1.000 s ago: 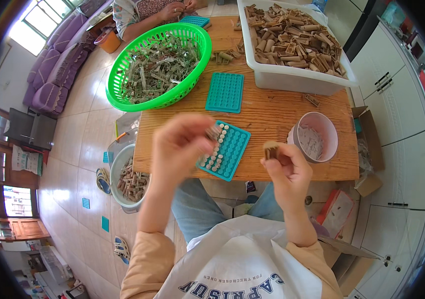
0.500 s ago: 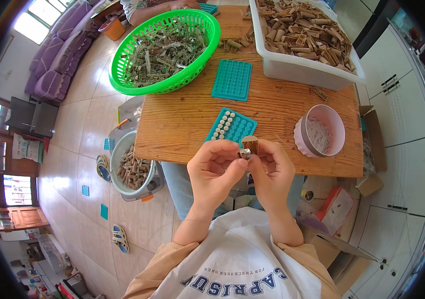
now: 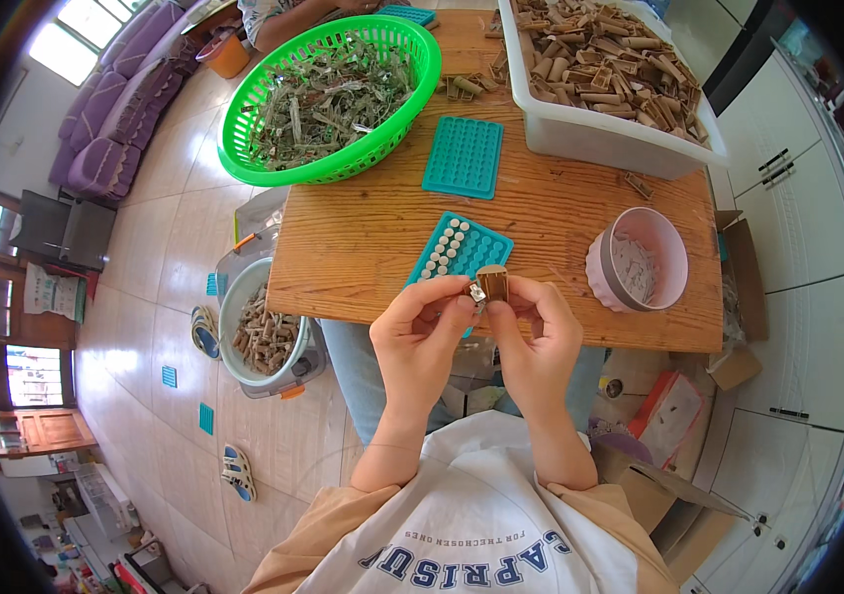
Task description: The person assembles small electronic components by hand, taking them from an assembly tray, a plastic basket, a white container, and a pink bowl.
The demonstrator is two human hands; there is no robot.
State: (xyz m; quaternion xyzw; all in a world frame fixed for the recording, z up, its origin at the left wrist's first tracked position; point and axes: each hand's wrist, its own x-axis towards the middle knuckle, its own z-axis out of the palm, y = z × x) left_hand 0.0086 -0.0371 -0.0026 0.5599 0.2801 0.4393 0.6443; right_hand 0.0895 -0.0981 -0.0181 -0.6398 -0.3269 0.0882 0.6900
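While the silvery piece [image 3: 478,293] and the brown casing [image 3: 493,281] are held close together by the near edge of the table [image 3: 363,262], they seem, in my judgement, not yet joined; whether they touch, I cannot tell. The left hand [image 3: 419,327] has its thumb and fingertips narrowed on the silvery piece, and the right hand [image 3: 539,332] pinches the casing in the same manner. So this pair looks only partly done.

Just beyond the fingers lies the near tray [image 3: 487,246], of blue-green colour. Its left side carries white discs [image 3: 454,236] in rows, but the cups toward the right are vacant; the lower part is hidden behind the hands. Farther away, the second tray [image 3: 463,158] shows no discs at all.

To the right, the pink bowl [image 3: 670,252] contains pale small pieces. Behind it, the white tub [image 3: 605,148] is heaped with brown casings, and the green basket [image 3: 397,129] is full of tangled clear and silvery parts, so I judge that a great quantity is left. To the left, below the table, a pale basin [image 3: 279,379] holds many brownish pieces, perhaps those already completed
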